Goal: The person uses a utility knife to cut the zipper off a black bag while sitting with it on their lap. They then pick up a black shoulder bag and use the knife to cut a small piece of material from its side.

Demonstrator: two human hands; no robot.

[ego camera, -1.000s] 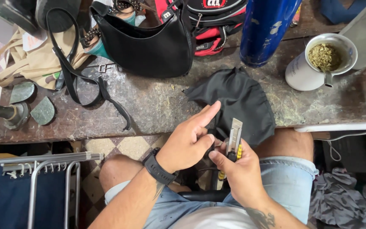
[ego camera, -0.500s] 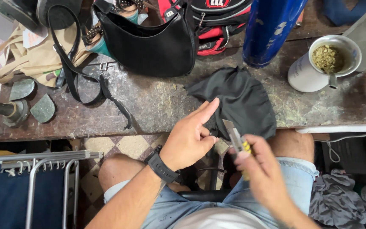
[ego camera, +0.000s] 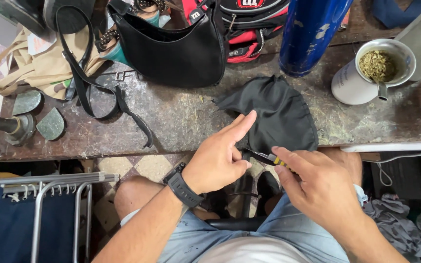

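1. Two hands work at the lower centre of the frame, just below the near edge of the tabletop (ego camera: 181, 122).
2. The left hand (ego camera: 218, 160), with a black watch (ego camera: 183, 187) on its wrist, has its forefinger stretched out and its thumb and other fingers pinched on the edge of the black cloth (ego camera: 276, 114).
3. The right hand (ego camera: 320, 187) is clamped on a small tool with a yellow and black handle (ego camera: 274, 159), its dark blade reaching toward the left hand.
4. The black cloth lies at the centre right, draped over the tabletop's edge.
5. Behind it stand a black handbag (ego camera: 176, 51), a blue cylinder (ego camera: 310, 34) and a white cup of green herb (ego camera: 366, 73).
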